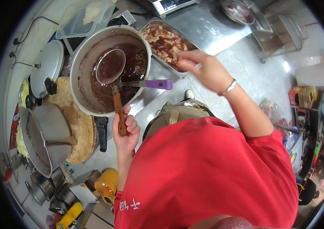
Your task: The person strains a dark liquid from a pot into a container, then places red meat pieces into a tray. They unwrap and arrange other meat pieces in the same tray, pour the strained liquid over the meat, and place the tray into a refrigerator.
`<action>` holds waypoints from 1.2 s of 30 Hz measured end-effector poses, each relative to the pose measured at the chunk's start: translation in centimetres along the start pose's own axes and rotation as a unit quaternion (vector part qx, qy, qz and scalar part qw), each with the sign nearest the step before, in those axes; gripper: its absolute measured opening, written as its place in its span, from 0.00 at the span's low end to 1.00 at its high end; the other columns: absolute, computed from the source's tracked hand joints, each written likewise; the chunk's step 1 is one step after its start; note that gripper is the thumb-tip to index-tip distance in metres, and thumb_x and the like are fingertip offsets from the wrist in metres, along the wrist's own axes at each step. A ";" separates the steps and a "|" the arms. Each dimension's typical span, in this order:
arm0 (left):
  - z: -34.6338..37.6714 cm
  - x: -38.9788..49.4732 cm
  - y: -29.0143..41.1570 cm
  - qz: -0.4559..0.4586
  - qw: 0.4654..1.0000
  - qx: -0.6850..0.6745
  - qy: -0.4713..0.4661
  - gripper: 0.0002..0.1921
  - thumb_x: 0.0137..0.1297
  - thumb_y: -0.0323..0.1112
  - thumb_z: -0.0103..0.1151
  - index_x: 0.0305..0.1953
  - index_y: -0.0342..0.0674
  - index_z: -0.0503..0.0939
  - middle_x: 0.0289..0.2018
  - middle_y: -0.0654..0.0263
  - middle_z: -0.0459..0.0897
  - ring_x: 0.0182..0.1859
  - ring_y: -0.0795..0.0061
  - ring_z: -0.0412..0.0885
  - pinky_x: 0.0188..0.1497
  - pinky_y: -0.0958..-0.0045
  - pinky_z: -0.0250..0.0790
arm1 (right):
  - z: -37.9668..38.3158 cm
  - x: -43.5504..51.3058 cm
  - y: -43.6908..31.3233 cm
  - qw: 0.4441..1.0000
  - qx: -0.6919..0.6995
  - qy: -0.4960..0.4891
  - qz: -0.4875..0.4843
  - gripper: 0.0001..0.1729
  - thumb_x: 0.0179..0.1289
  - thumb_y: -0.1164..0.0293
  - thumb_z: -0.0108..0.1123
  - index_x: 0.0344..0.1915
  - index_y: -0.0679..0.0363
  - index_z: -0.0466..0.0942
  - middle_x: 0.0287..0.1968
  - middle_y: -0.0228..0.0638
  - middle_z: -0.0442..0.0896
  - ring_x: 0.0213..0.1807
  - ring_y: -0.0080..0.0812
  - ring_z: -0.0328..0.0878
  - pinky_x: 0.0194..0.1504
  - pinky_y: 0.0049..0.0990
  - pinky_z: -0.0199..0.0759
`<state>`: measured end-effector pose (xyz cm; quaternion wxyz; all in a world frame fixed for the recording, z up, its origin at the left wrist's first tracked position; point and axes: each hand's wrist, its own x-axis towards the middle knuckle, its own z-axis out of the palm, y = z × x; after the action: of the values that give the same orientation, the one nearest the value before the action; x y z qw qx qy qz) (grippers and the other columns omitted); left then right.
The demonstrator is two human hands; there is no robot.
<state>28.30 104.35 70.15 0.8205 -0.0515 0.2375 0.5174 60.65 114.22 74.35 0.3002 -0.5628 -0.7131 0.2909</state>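
My left hand grips the wooden handle of a round fine-mesh strainer. The strainer's bowl is inside a large metal pot, over dark reddish-brown liquid. A utensil with a purple handle leans across the pot's rim, its lower end hidden in the pot. My right hand is blurred over the near corner of a rectangular metal tray. Pieces of meat in reddish sauce fill that tray. My right fingertips are at the meat, and whether they pinch a piece is unclear.
Left of the pot are a round wooden chopping board, a second metal pot tipped on its side and a metal lid. A plastic tub and a scale stand behind. A metal bowl sits far right.
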 end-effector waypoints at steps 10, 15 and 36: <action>-1.7 0.5 -6.8 0.137 0.970 0.082 0.183 0.28 0.72 0.61 0.41 0.43 0.39 0.75 0.21 0.74 0.66 0.22 0.81 0.62 0.25 0.78 0.56 | 5.9 -1.9 19.9 0.738 0.453 -0.182 0.466 0.29 0.70 0.49 0.52 0.55 0.64 0.69 0.45 0.42 0.82 0.41 0.33 0.84 0.38 0.26 0.79; -3.4 3.4 -13.4 0.108 0.876 0.242 0.403 0.19 0.75 0.50 0.44 0.41 0.39 0.75 0.23 0.70 0.74 0.23 0.79 0.70 0.28 0.78 0.64 | 7.1 1.1 21.3 0.708 0.522 -0.141 0.454 0.21 0.69 0.59 0.58 0.46 0.66 0.66 0.41 0.44 0.81 0.42 0.39 0.84 0.41 0.29 0.81; 1.5 33.3 -11.7 0.223 0.696 0.580 0.361 0.25 0.73 0.54 0.45 0.55 0.38 0.73 0.39 0.60 0.81 0.36 0.73 0.79 0.31 0.70 0.73 | -5.4 4.4 33.7 0.845 0.368 0.051 0.385 0.14 0.67 0.61 0.58 0.31 0.60 0.74 0.24 0.27 0.76 0.21 0.21 0.72 0.20 0.24 0.69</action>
<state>50.70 126.98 54.79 0.3993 0.3056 0.7732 0.3864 85.09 125.53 53.00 0.3850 -0.6545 -0.2628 0.5952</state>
